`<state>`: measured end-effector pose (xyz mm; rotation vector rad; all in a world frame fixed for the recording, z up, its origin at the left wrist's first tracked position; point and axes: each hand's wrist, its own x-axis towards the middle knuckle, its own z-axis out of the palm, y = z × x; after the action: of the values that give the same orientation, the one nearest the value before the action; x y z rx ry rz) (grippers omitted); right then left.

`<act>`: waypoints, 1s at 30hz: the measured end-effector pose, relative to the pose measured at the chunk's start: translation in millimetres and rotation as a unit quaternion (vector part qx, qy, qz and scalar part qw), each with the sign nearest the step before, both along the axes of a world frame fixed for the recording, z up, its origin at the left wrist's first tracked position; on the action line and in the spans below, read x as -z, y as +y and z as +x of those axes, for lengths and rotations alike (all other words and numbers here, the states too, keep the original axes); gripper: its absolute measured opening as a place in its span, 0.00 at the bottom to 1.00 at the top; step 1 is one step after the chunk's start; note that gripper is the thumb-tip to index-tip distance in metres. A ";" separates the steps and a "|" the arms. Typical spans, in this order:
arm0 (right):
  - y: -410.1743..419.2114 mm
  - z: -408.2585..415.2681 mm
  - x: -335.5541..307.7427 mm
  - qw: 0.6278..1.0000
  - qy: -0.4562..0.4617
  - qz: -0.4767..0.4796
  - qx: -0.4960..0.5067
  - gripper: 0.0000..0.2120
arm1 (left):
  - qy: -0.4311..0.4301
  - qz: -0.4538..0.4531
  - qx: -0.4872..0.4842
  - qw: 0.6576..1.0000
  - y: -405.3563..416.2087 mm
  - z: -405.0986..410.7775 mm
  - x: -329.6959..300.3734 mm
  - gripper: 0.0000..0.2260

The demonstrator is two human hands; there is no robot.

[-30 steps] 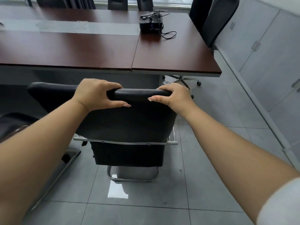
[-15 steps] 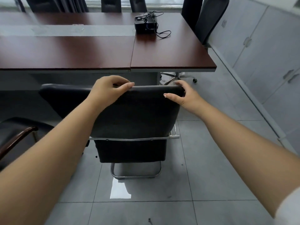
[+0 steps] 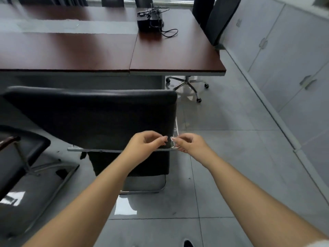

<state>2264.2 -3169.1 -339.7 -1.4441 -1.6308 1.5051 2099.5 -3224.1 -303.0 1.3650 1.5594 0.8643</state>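
A black leather chair (image 3: 99, 113) with a chrome sled frame stands with its back toward me, in front of a dark red-brown conference table (image 3: 169, 56). My left hand (image 3: 146, 141) and my right hand (image 3: 188, 143) hover side by side before the lower right of the chair's backrest, near its chrome crossbar. Both have loosely curled fingers, with fingertips almost meeting, and hold nothing. Neither hand grips the chair.
A black device with tangled cables (image 3: 150, 23) lies on the table. Another black chair (image 3: 21, 152) stands at the left. A swivel chair's chrome base (image 3: 187, 84) shows under the table's right end. Grey cabinets (image 3: 284, 59) line the right wall beside a tiled aisle.
Both hands let go of the top edge of the chair's backrest and dropped back toward me, coming together low in front of the backrest. The chair now sits nearer the table.
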 end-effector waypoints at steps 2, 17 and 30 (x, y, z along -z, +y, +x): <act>2.0 0.5 3.5 1.000 0.007 -0.013 -0.015 0.08 | -0.015 -0.024 -0.060 0.998 -6.1 3.2 11.0 0.02; -83.4 -131.6 18.8 0.936 0.039 -0.094 -0.337 0.10 | -0.134 -0.026 -0.449 0.883 -178.4 -52.9 26.9 0.08; -242.0 -353.5 15.5 0.888 0.038 -0.125 -0.442 0.03 | -0.118 -0.035 -0.559 0.820 -338.5 -239.9 36.3 0.07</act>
<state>1910.7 -3411.1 -355.2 -0.7075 -2.2540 2.2766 1859.6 -3562.6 -339.3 0.1176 2.1192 1.5480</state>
